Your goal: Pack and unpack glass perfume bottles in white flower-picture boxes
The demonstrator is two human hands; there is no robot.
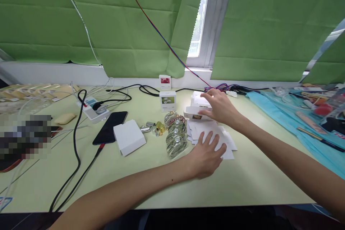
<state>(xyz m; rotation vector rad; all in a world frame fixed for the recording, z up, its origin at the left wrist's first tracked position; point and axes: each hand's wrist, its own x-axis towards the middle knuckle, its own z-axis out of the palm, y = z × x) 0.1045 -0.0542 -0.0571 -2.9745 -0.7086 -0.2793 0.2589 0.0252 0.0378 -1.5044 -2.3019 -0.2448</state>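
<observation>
My right hand (221, 107) grips a small white box (191, 112) with a small picture on its front, thumb at the near side and fingers behind. Another white carton (198, 97) stands just beyond it. Spread fingers of my left hand (206, 154) lie over several flat white paper pieces (201, 129); whether they touch the paper I cannot tell. Left of both hands, several clear glass bottles (176, 142) stand in a row. Beside them is a cluster of silver and yellow caps (159, 128).
Two white picture boxes, one a green-pictured box (167, 101), stand at the back. Further left are a blank white box (129, 137), a black phone (110, 127) on a cable, and a power strip (94, 111). Blue plastic sheeting (285, 122) with clutter covers the right side.
</observation>
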